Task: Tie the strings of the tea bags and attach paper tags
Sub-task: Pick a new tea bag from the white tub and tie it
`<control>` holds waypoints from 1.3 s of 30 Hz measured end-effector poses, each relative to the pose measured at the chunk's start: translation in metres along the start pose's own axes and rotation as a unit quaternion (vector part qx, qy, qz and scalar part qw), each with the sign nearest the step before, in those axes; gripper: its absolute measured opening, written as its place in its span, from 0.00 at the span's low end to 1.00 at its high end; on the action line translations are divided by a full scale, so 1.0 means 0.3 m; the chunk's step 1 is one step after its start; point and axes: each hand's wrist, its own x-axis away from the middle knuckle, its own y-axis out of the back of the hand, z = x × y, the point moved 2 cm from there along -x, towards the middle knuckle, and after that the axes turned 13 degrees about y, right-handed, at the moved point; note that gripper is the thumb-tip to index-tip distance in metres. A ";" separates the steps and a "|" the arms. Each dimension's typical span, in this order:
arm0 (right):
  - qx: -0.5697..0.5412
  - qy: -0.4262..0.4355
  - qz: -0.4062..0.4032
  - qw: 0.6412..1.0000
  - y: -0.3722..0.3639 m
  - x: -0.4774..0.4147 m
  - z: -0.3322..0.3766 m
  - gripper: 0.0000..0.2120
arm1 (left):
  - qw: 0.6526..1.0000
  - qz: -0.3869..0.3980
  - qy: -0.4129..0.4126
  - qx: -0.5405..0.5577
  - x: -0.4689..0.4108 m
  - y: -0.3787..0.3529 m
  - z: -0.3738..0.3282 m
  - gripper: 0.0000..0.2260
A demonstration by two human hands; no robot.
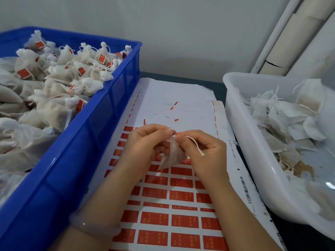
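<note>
A white tea bag [171,156] hangs between my two hands over a sheet of red paper tags [168,220]. My left hand [143,144] pinches the gathered top of the bag. My right hand [203,151] pinches the same spot from the other side, and the bag's white string [196,145] runs across its fingers with the loose end pointing down right. The body of the bag droops below my fingers.
A blue crate [76,151] on the left holds several tied tea bags with red tags [54,78]. A white tub [241,134] on the right holds several untied bags [290,124]. The upper part of the sheet [174,98] is bare backing. A wall and pipe stand behind.
</note>
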 end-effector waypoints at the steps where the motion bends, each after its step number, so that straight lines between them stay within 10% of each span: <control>1: -0.006 -0.013 -0.012 1.000 0.002 -0.001 0.000 0.03 | 1.000 0.006 -0.009 -0.016 0.001 0.001 -0.001 0.05; 11: -0.031 -0.039 -0.041 0.998 -0.003 0.001 0.002 0.01 | 0.990 0.088 -0.020 -0.112 -0.004 -0.012 0.003 0.04; 17: -0.113 -0.152 0.022 0.982 -0.019 0.020 -0.030 0.17 | 0.988 0.099 -0.082 -0.086 -0.007 0.000 -0.001 0.03; 32: -0.194 -0.158 0.061 0.966 -0.010 0.016 -0.040 0.03 | 0.982 0.162 -0.087 -0.037 -0.010 0.005 0.004 0.05; 39: -0.042 -0.054 0.090 0.994 -0.030 0.025 -0.003 0.04 | 0.986 -0.028 -0.134 -0.098 -0.010 0.002 0.002 0.04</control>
